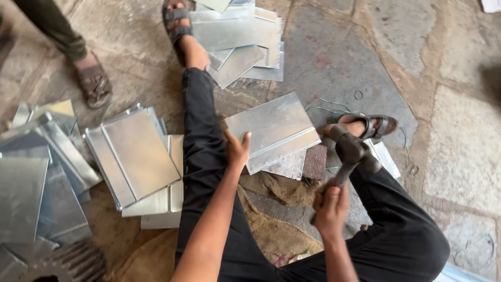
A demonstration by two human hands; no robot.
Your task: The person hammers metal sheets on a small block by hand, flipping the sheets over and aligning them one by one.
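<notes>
ribbed grey part (pixel 62 263): cut off at bottom edge | bystander (pixel 57 31): only leg and sandal in view

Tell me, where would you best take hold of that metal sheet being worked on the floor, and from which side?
Probably by its near-left edge, coming from the person's side, just where the left hand pinches the metal sheet now. The sheet lies flat and thin, so only an edge gives a grip. The folded seam along its near-right edge is where the hammer in the right hand is aimed, so stay clear of it.
</notes>
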